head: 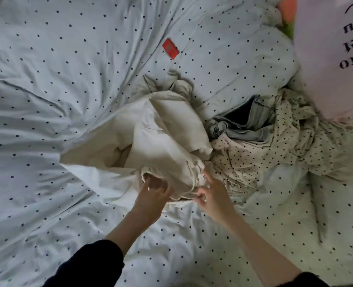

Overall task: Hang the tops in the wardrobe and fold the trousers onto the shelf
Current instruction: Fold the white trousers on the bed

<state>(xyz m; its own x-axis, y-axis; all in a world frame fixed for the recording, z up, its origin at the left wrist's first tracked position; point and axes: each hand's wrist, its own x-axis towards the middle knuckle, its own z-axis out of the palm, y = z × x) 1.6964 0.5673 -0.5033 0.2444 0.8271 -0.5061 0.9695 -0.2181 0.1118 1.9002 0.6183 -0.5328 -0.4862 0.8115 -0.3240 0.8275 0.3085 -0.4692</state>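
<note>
Cream trousers (161, 133) with an elastic waistband and drawstring lie crumpled on the bed in the middle of the view. My left hand (150, 195) grips the waistband at its left side. My right hand (215, 193) pinches the waistband and drawstring at its right side. To the right lies a pile: light blue jeans (242, 125) partly buried under a cream dotted garment (275, 146).
A dotted pale duvet (68, 79) covers the whole bed, with a red label (170, 48) on it. A pale pink top with black lettering (333, 59) lies at the upper right, an orange and green thing behind it.
</note>
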